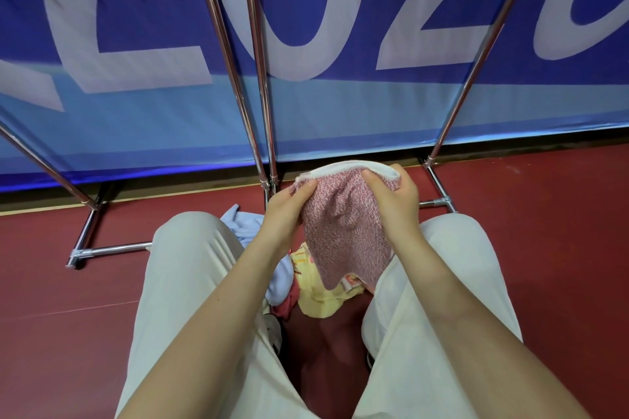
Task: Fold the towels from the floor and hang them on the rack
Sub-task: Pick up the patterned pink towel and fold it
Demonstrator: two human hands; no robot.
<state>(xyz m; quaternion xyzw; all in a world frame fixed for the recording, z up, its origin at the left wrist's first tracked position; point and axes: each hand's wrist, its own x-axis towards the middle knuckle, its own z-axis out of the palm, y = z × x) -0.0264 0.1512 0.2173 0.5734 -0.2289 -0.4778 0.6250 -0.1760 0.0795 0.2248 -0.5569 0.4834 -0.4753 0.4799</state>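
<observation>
You are squatting on the dark red floor (544, 248) with your knees spread, in loose cream trousers (190, 282) that are creasing in long soft folds. Your left hand (286, 211) is pinching the left part of the pink towel (343, 231) near its top edge, thumb lying over the cloth; your right hand (394, 201) is gripping the right part, fingers curling round the rim. The towel is hanging between your knees, held clear above the pile: a nubby, speckled pink-and-white terry with a smooth white band arching along the top edge, its lower end narrowing to a blunt, uneven corner.

Under it, on the floor, the other towels are lying in a rumpled heap: a pale yellow towel (320, 296) with orange marks, a soft light blue towel (245, 231) bunching beside your left knee, and a scrap of red cloth (284, 308) just near of it.

Farther off, the rack (258, 95) is rising in thin, shiny chrome tubes from low bars on the floor, in front of a glossy blue banner (340, 27) carrying big white numerals
</observation>
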